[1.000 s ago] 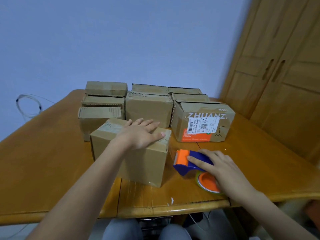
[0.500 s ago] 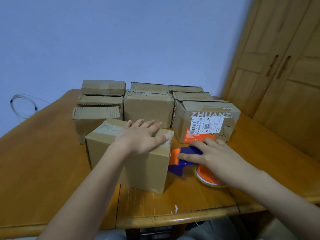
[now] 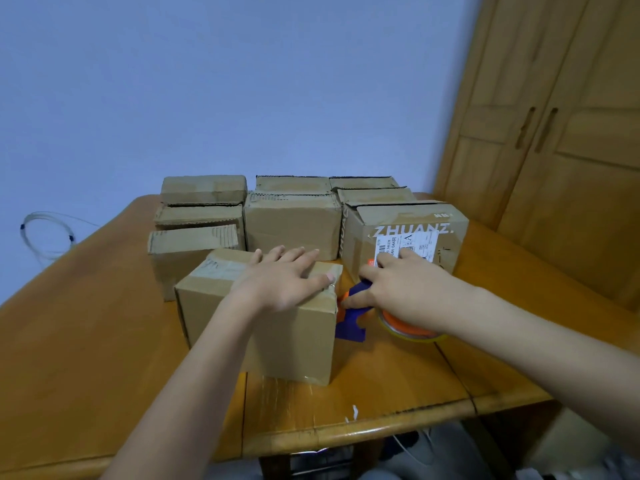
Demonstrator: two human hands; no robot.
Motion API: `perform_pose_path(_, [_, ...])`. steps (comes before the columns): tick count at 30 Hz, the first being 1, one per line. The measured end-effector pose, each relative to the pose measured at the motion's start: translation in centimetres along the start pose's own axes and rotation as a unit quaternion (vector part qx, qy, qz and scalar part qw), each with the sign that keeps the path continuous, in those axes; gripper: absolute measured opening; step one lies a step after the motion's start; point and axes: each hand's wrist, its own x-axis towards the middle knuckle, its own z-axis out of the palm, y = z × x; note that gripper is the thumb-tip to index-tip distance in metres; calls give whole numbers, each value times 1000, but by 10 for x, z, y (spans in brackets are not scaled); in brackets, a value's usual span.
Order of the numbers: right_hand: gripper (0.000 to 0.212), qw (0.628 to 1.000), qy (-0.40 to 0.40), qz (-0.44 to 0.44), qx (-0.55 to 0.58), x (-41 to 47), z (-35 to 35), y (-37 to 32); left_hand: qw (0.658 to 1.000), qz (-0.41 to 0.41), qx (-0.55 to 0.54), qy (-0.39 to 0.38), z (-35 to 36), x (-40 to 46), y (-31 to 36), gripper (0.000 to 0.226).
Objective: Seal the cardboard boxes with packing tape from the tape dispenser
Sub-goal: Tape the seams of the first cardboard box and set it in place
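Observation:
A small brown cardboard box (image 3: 280,344) stands at the front of the wooden table (image 3: 83,358). My left hand (image 3: 284,278) lies flat on its top, fingers straight, thumb at the right edge. Just right of the box is the blue and orange tape dispenser (image 3: 353,322) with its orange roll (image 3: 405,329). My right hand (image 3: 405,285) grips the dispenser's blue handle from above, holding its head against the box's upper right edge.
Several more cardboard boxes stand in rows behind, among them a box printed ZHUANZ (image 3: 405,233) with a white label, close behind my right hand. A wooden wardrobe (image 3: 561,140) fills the right. A coiled cable (image 3: 45,233) hangs at the left wall.
My right hand closed on the dispenser, lifted it off the table and carried it left and up to the box's right edge. My left hand stayed flat on the box.

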Motion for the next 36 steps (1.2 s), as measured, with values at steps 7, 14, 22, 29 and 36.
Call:
perform_pose_path(7, [45, 999, 20, 6, -30, -7, 4, -9, 1000, -5, 0, 1, 0, -1, 1, 65])
perform_pose_path(14, [45, 998, 11, 6, -66, -7, 3, -15, 1000, -6, -3, 5, 0, -1, 0, 65])
perform_pose_path(22, [44, 999, -1, 20, -45, -10, 17, -23, 1000, -4, -11, 10, 0, 0, -3, 65])
perform_pose_path(29, [54, 990, 35, 127, 50, -40, 45, 24, 1000, 3, -11, 15, 3, 3, -5, 66])
perform_pose_path(36, [84, 936, 113, 188, 275, -68, 61, 44, 999, 32, -4, 40, 1, 3, -5, 63])
